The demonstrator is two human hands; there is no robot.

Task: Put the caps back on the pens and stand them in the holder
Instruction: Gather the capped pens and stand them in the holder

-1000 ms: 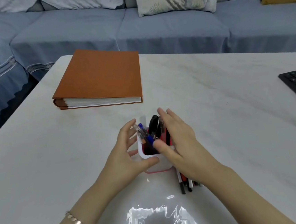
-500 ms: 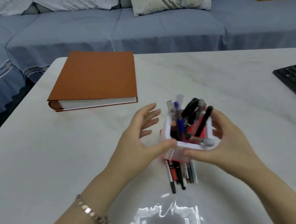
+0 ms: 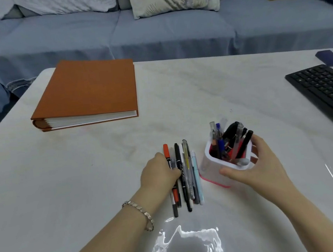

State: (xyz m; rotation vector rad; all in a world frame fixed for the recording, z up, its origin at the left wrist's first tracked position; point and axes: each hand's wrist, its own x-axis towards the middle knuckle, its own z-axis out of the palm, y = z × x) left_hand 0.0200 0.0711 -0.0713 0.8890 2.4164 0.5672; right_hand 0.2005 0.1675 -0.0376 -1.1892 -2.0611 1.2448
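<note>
Several pens [image 3: 183, 177] bear print too blurred to read

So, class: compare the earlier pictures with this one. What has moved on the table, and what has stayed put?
The right hand has carried the pen holder off to the right, uncovering the row of loose pens that lay behind it. The left hand let go of the holder and now rests on those pens. The orange binder and keyboard stayed put.
</note>
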